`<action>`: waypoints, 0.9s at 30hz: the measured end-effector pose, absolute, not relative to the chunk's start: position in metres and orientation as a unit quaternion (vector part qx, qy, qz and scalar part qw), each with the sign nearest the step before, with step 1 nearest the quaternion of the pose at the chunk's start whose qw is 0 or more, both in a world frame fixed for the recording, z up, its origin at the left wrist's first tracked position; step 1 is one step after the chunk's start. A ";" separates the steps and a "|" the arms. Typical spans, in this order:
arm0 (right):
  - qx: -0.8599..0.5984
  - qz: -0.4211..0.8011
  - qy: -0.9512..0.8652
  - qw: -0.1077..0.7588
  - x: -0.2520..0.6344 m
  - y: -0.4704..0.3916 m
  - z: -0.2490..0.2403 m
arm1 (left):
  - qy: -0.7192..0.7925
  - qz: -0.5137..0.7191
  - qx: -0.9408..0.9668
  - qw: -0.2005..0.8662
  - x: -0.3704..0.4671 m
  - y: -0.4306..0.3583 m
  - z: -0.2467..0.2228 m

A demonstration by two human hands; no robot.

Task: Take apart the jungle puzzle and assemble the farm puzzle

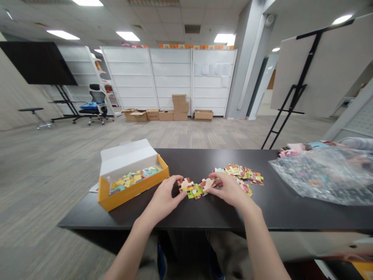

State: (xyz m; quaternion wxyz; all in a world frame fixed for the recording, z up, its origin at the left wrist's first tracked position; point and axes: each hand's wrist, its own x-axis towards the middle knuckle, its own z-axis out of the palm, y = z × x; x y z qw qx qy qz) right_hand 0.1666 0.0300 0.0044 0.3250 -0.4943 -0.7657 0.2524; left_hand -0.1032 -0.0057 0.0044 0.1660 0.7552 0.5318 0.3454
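From here, I can't tell the tiny drawings on puzzle pieces (196, 191) between the fingers (176, 178); right of them, a bag (323, 175) is cut off.

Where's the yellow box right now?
In the head view, the yellow box stands open toward the left end of the table, left of the left hand, with puzzle pieces inside.

Jigsaw cluster (196, 191): several knob-edged pieces in cream, brown, yellow and lime green, pinched at both ends, about midway between near and far edges of the dark tabletop (279, 216); whether interlocked, cannot tell from here.

Jigsaw pile (238, 171): loose, overlapping pieces, mixed colours, at the worker's right of the cluster, slightly nearer the far edge.
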 end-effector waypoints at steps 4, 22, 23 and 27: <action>-0.537 0.319 -0.714 0.318 0.196 0.026 0.008 | 0.460 0.319 0.800 0.218 -0.084 -0.016 0.009; -0.569 0.260 -0.731 0.272 0.202 0.018 0.008 | 0.465 0.265 0.826 0.179 -0.065 0.007 0.002; -0.559 0.269 -0.733 0.278 0.200 0.017 0.010 | 0.469 0.265 0.823 0.181 -0.066 0.008 0.001; -0.521 0.346 -0.734 0.263 0.187 0.014 0.012 | 0.480 0.271 0.818 0.166 -0.065 0.007 0.001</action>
